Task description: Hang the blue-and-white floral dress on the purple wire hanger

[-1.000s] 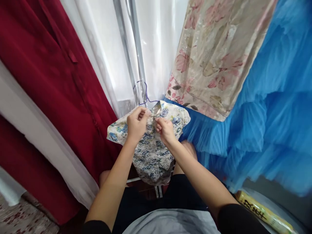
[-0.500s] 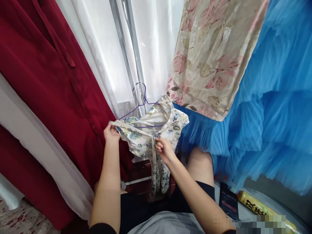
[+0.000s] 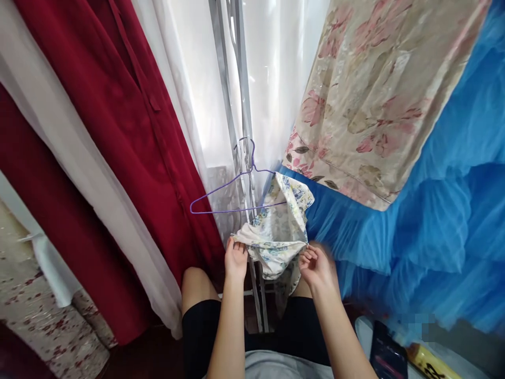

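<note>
A white garment with a blue and yellow flower print (image 3: 278,255) hangs by one shoulder from the right arm of a purple hanger (image 3: 221,190). The hanger's left arm is bare, its hook up against a grey metal pole. My left hand (image 3: 236,257) pinches the garment's free edge, below the hanger's bare arm. With my right hand (image 3: 315,263) I grip the neckline edge at the right, so the cloth stretches between both hands. The lower part of the garment droops between my knees, partly hidden by my right hand.
Grey metal poles (image 3: 224,63) stand before a white curtain (image 3: 189,89). Dark red cloth (image 3: 130,137) hangs at left. A beige flowered cloth (image 3: 355,121) and blue ruffled tulle (image 3: 437,221) hang at right. A phone (image 3: 389,352) and a yellow packet (image 3: 430,363) lie low right.
The garment's left shoulder has come off the hanger, and my left hand has drawn it right and down. My right hand has moved right. The camera view has shifted left.
</note>
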A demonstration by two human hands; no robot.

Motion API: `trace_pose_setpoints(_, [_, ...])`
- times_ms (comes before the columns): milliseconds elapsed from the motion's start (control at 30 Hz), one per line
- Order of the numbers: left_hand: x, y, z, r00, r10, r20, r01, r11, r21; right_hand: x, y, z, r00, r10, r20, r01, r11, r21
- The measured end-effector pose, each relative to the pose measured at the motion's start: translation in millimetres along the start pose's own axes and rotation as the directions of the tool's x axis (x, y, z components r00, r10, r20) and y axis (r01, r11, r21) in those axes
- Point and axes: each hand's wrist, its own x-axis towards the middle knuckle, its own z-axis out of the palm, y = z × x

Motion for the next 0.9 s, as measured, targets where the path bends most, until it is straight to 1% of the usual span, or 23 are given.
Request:
trace_pose_setpoints(33, [-4.4,-1.7,8.5,1.000,0.005,0.024,-0.005,1.000,-0.005,2.9,-0.9,-5.3,0.999,-0.025,-0.024,0.025,1.000,-0.003])
trace_pose_setpoints(67, [-9.3,-2.7,18.6,0.997,0.021,0.072,-0.022,1.000,0.012,5.3,-1.0,-10.4,0.998,-0.049,-0.048,0.049,0.999,-0.007])
trace_pose_setpoints(133, [-22.0,-3.9,40.4,0.974,0.061,0.220,-0.091,0.987,0.130,7.9,0.3,-19.2,0.990,-0.099,-0.100,0.097,0.995,-0.021])
trace_pose_setpoints(167, [-30.0,-4.6,50.2,0.951,0.074,0.299,-0.145,0.965,0.220,7.9,1.3,-22.3,0.984,-0.127,-0.126,0.124,0.992,-0.031])
trace_pose_setpoints(233, [-47.1,-6.6,64.9,0.898,0.095,0.430,-0.278,0.879,0.387,5.0,4.0,-23.9,0.967,-0.187,-0.175,0.180,0.982,-0.055])
trace_pose_setpoints(300, [-62.4,-9.6,73.0,0.841,0.118,0.529,-0.406,0.783,0.471,-1.8,7.1,-16.7,0.949,-0.240,-0.206,0.228,0.970,-0.080])
trace_pose_setpoints(333, [-68.2,-11.5,75.2,0.814,0.126,0.568,-0.453,0.749,0.483,-6.6,8.7,-9.4,0.947,-0.254,-0.199,0.239,0.966,-0.100])
trace_pose_setpoints(367, [-72.6,-13.4,76.8,0.792,0.126,0.597,-0.482,0.729,0.485,-12.1,10.3,0.0,0.956,-0.250,-0.156,0.230,0.964,-0.133])
trace_pose_setpoints(433, [-77.0,-16.2,78.9,0.772,0.118,0.624,-0.496,0.725,0.477,-25.2,13.3,22.8,0.982,-0.188,0.009,0.185,0.956,-0.228])
trace_pose_setpoints(500, [-77.0,-15.5,80.0,0.771,0.116,0.626,-0.500,0.720,0.482,-39.7,15.1,45.0,0.979,-0.095,0.179,0.150,0.934,-0.325])
trace_pose_setpoints(533, [-76.0,-13.3,79.8,0.772,0.117,0.625,-0.507,0.706,0.495,-46.8,15.1,54.1,0.970,-0.056,0.237,0.140,0.924,-0.355])
trace_pose_setpoints(600, [-73.0,-5.3,77.7,0.776,0.112,0.620,-0.521,0.667,0.533,-59.3,12.3,66.3,0.949,0.016,0.314,0.116,0.911,-0.395])
trace_pose_setpoints(633, [-71.3,-0.2,75.4,0.780,0.097,0.618,-0.519,0.654,0.551,-64.4,9.3,69.4,0.929,0.077,0.362,0.093,0.899,-0.428])
trace_pose_setpoints(700, [-68.7,10.2,68.4,0.776,0.046,0.630,-0.499,0.655,0.567,-72.4,0.6,71.3,0.859,0.218,0.463,0.060,0.856,-0.514])
trace_pose_setpoints(733, [-68.2,14.5,63.4,0.762,-0.001,0.647,-0.484,0.664,0.571,-75.5,-4.6,70.8,0.821,0.275,0.500,0.056,0.833,-0.551])
trace_pose_setpoints(767, [-68.4,17.9,57.4,0.739,-0.068,0.671,-0.463,0.673,0.577,-78.1,-10.1,69.8,0.791,0.314,0.525,0.055,0.818,-0.572])
trace_pose_setpoints(833, [-70.5,21.2,42.0,0.678,-0.231,0.698,-0.407,0.672,0.618,-82.3,-21.5,67.2,0.757,0.340,0.558,0.055,0.818,-0.573])
trace_pose_setpoints(900, [-73.2,21.6,21.9,0.595,-0.427,0.681,-0.364,0.612,0.702,-85.5,-33.7,64.8,0.734,0.355,0.578,0.046,0.824,-0.565])
